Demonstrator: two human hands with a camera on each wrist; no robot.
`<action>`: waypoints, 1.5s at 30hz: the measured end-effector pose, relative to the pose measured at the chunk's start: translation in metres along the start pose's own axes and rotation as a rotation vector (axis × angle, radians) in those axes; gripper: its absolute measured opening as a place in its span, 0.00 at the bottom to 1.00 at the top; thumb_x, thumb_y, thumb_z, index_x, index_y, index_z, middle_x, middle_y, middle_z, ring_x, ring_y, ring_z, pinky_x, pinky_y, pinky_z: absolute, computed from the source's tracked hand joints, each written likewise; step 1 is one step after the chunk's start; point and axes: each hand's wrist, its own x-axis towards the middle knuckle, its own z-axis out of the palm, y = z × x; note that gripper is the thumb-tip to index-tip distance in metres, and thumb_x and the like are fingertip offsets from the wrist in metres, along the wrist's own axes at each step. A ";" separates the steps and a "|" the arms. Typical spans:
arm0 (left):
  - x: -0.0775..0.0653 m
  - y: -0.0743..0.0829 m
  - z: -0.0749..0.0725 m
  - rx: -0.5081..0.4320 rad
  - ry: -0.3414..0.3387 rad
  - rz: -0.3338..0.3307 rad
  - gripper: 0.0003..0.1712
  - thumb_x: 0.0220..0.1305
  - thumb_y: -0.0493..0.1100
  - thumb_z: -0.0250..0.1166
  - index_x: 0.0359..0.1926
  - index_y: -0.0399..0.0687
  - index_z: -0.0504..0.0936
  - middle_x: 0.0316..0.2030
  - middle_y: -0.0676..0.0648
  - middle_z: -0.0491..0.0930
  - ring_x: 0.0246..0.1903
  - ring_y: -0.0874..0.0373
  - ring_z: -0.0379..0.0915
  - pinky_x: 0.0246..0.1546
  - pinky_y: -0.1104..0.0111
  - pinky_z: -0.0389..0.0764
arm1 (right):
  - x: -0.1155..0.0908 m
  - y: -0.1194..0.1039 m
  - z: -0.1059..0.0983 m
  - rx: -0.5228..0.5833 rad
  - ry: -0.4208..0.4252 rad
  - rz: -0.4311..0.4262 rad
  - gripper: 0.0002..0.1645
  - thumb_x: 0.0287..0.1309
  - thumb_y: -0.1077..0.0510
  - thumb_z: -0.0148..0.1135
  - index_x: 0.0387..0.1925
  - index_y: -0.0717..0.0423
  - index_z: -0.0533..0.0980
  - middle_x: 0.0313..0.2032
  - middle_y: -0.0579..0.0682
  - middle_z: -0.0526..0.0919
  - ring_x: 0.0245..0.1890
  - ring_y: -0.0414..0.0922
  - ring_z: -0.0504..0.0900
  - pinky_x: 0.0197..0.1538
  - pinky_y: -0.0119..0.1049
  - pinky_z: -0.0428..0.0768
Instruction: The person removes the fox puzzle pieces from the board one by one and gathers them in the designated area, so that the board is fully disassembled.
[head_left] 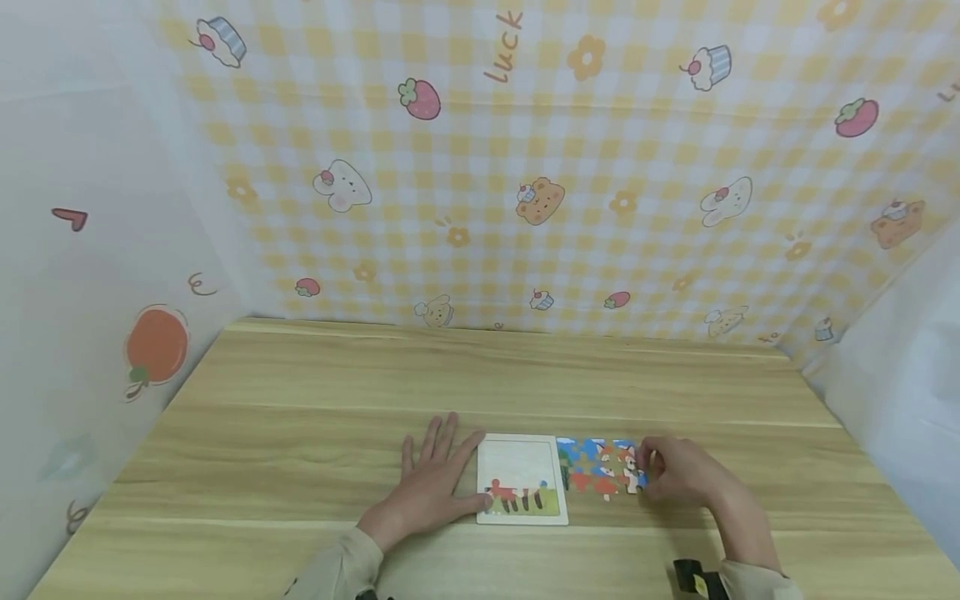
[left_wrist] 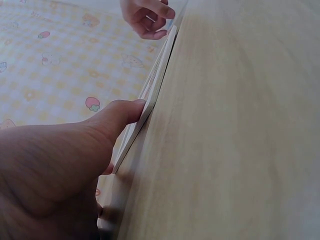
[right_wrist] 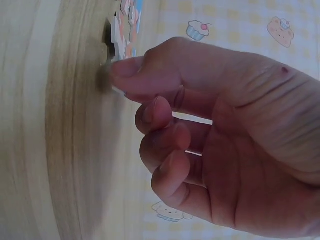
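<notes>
A shallow white puzzle tray lies flat on the table, its lower strip filled with joined pieces in green, red and dark stripes. My left hand rests beside its left side with fingers spread, the thumb on the lower left edge. Right of the tray lies a patch of colourful jigsaw pieces, with blue sky and orange-and-white animals. At the far right of that patch, my right hand pinches a puzzle piece between thumb and index finger. Most of this piece is hidden by the fingertips; the other fingers curl loosely.
The wood-grain table runs back to a yellow checked cloth with cartoon prints. Pale sheets rise at the left and right sides. A dark wrist strap shows near the right sleeve.
</notes>
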 end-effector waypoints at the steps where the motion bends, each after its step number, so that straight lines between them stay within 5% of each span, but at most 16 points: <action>1: 0.000 0.000 0.000 0.001 -0.001 0.001 0.48 0.55 0.65 0.61 0.71 0.51 0.55 0.70 0.34 0.37 0.68 0.38 0.25 0.57 0.35 0.26 | 0.000 0.000 0.001 -0.002 0.001 0.007 0.18 0.28 0.71 0.62 0.27 0.54 0.71 0.16 0.44 0.67 0.17 0.40 0.63 0.21 0.31 0.60; 30: 0.001 -0.002 0.000 -0.005 -0.016 0.007 0.47 0.57 0.65 0.59 0.71 0.51 0.54 0.71 0.34 0.35 0.68 0.39 0.23 0.57 0.36 0.24 | 0.000 -0.004 0.002 0.021 -0.017 0.101 0.19 0.32 0.72 0.63 0.32 0.59 0.71 0.21 0.48 0.70 0.22 0.44 0.67 0.25 0.35 0.67; 41: 0.001 0.001 0.001 0.009 -0.013 0.009 0.48 0.56 0.65 0.60 0.71 0.51 0.54 0.71 0.34 0.36 0.68 0.38 0.24 0.57 0.35 0.27 | -0.011 -0.006 -0.012 0.014 0.024 0.003 0.11 0.47 0.65 0.61 0.34 0.60 0.71 0.25 0.48 0.71 0.22 0.42 0.68 0.24 0.34 0.69; 45: -0.001 0.000 -0.001 0.011 -0.007 0.003 0.48 0.55 0.65 0.60 0.71 0.50 0.54 0.71 0.34 0.36 0.68 0.38 0.24 0.57 0.35 0.27 | -0.008 -0.024 -0.010 0.044 0.016 -0.112 0.06 0.56 0.62 0.60 0.33 0.58 0.71 0.25 0.45 0.71 0.20 0.38 0.68 0.21 0.31 0.70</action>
